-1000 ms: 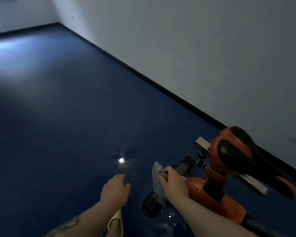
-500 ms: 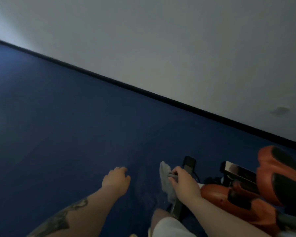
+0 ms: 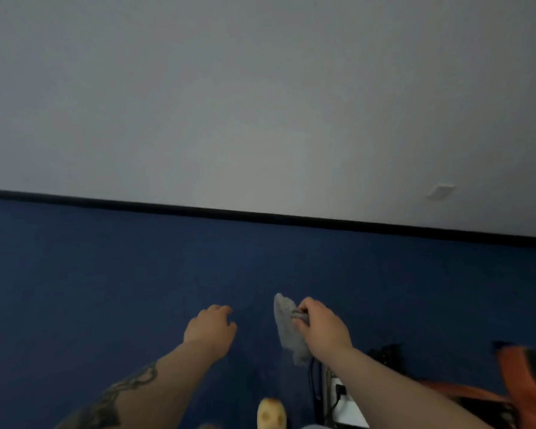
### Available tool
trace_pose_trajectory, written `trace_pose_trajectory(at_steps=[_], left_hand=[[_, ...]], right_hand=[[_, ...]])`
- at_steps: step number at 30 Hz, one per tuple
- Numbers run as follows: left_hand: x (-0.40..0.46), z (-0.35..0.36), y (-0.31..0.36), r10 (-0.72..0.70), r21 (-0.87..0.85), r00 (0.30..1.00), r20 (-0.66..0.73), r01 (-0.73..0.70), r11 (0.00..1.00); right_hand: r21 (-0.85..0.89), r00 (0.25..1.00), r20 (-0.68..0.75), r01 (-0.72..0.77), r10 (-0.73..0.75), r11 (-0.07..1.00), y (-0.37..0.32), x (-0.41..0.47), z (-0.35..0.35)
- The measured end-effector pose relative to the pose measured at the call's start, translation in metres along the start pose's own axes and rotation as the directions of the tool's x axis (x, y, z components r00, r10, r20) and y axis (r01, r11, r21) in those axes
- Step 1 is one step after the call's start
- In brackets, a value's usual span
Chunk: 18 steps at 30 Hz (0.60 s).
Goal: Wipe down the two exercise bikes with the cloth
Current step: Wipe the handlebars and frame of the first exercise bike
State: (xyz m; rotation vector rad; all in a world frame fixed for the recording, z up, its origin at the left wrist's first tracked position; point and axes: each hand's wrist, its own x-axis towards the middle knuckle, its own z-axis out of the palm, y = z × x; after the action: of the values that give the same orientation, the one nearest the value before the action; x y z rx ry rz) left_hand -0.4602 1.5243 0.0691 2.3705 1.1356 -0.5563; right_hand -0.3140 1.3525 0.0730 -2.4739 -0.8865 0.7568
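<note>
My right hand point(image 3: 321, 331) grips a grey cloth point(image 3: 287, 328) that hangs down from its fingers above the blue floor. My left hand point(image 3: 211, 331) hovers to the left of it, empty, with the fingers loosely curled and apart. An orange and black exercise bike point(image 3: 520, 379) shows only partly at the lower right edge, below and to the right of my right forearm. Its metal frame post point(image 3: 327, 394) and black cable stand under my right wrist. No second bike is in view.
A blue floor point(image 3: 106, 289) runs to a black skirting strip point(image 3: 260, 216) below a pale grey wall point(image 3: 260, 103). A wall plate point(image 3: 440, 191) sits low on the wall at the right. A pale yellow shoe tip point(image 3: 271, 414) shows at the bottom.
The view has swung up and to the left, so the wall fills more of the frame and the bike has slid to the lower right edge. Both hands keep their poses; the cloth stays gripped.
</note>
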Motion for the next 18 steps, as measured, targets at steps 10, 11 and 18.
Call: trace_pose_trajectory(at_steps=[10,11,18], left_hand=[[0.154,-0.098,0.044,0.231,0.117,0.968,0.101,-0.243,0.963],[0.169,-0.106,0.051,0.269,0.138,0.955,0.123,-0.285,0.948],[0.262,-0.151,0.121,0.459,0.307,0.830,0.317,-0.547,0.778]], right_hand=[[0.086,0.946,-0.196,-0.246,0.259,0.965,-0.016,0.113,-0.054],[0.122,0.926,-0.222,-0.283,0.304,0.951,-0.016,0.120,-0.058],[0.354,0.719,-0.323,-0.511,0.615,0.783,-0.014,0.142,-0.072]])
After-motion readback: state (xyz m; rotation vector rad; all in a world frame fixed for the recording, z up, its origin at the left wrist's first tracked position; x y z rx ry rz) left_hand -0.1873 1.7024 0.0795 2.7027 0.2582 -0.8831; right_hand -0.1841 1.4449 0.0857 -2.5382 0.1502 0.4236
